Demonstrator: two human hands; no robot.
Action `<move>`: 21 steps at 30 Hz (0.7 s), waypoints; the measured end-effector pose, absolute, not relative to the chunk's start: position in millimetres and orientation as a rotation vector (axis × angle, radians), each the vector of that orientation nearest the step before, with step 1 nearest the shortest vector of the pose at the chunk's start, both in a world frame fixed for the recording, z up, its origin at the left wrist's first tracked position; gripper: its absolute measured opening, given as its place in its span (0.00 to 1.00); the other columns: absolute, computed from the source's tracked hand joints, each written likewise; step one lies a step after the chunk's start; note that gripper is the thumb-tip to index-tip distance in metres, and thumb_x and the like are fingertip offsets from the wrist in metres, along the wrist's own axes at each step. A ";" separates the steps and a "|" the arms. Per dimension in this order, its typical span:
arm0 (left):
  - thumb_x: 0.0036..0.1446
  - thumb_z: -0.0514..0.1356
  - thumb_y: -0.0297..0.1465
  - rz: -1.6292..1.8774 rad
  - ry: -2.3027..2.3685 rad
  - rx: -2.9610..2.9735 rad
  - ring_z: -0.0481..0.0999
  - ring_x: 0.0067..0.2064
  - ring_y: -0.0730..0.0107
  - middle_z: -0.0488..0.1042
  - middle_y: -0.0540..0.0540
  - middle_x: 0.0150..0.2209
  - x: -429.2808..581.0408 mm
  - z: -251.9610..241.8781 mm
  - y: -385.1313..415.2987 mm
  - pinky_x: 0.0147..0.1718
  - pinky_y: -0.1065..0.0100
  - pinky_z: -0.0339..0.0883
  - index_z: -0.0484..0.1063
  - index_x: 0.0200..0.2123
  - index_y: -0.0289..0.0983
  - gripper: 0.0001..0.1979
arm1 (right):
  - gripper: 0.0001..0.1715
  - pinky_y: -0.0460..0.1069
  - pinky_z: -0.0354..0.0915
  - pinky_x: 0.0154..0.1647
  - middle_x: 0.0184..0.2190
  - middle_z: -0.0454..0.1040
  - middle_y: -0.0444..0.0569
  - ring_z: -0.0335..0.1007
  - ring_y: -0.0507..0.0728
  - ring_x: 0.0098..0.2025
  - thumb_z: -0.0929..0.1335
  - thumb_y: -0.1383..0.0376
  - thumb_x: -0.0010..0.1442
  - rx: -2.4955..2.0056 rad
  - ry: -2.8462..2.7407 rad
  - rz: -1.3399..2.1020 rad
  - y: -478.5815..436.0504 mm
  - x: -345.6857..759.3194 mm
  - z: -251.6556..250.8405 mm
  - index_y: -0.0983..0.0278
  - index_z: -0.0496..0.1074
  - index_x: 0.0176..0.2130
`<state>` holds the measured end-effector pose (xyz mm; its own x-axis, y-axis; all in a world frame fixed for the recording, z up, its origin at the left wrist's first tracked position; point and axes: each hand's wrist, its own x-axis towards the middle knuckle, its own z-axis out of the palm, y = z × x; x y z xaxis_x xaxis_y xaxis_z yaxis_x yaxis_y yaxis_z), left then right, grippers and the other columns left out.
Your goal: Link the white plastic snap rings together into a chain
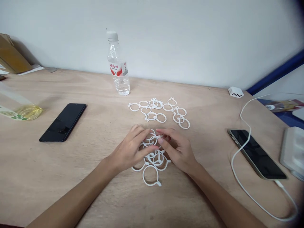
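A linked cluster of white plastic rings (153, 164) lies on the wooden table between my two hands. My left hand (133, 148) rests on its left side, thumb and fingers pinched on a ring near the top. My right hand (177, 148) meets it from the right, fingertips closed on the same bit of the cluster. Further back lies a second scatter of several loose white rings (158, 110), untouched.
A clear water bottle (118, 65) stands behind the rings. A black phone (63, 122) lies at the left, with a yellowish plastic bag (21, 110) beyond it. At the right a phone (257, 153) is plugged into a white cable (239, 180); a white charger (236, 92) sits by the wall.
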<state>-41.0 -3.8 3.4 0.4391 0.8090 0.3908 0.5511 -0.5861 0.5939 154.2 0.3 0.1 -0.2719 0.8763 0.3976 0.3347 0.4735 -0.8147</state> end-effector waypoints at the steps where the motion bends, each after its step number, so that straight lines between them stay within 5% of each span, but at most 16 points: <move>1: 0.61 0.58 0.40 0.937 1.152 2.343 0.67 0.39 0.64 0.71 0.44 0.37 -41.0 3.1 -4.2 0.39 0.64 0.67 0.70 0.48 0.35 0.17 | 0.11 0.50 0.67 0.33 0.34 0.77 0.47 0.71 0.54 0.34 0.68 0.64 0.60 -1.000 -1.816 0.764 0.8 154.5 0.3 0.59 0.75 0.44; 9: 0.64 0.54 0.40 0.955 1.110 2.450 0.67 0.38 0.64 0.72 0.43 0.37 -41.3 1.2 -4.9 0.40 0.62 0.67 0.67 0.52 0.35 0.19 | 0.08 0.52 0.68 0.35 0.30 0.78 0.47 0.71 0.55 0.33 0.69 0.66 0.58 -0.945 -1.740 0.851 3.5 154.1 -0.6 0.59 0.78 0.38; 17: 0.66 0.51 0.38 0.798 1.105 2.370 0.66 0.38 0.65 0.69 0.45 0.34 -40.2 5.4 -5.4 0.38 0.65 0.66 0.69 0.42 0.35 0.13 | 0.10 0.47 0.60 0.24 0.22 0.68 0.43 0.63 0.51 0.24 0.69 0.60 0.58 -1.053 -1.696 1.047 2.1 155.7 2.3 0.63 0.76 0.29; 21: 0.66 0.52 0.37 0.818 1.125 2.365 0.67 0.40 0.63 0.71 0.43 0.36 -39.5 3.8 -4.8 0.41 0.62 0.67 0.69 0.47 0.35 0.14 | 0.11 0.50 0.67 0.32 0.28 0.73 0.46 0.69 0.54 0.31 0.66 0.60 0.62 -1.125 -1.737 0.922 2.4 154.9 2.0 0.63 0.76 0.34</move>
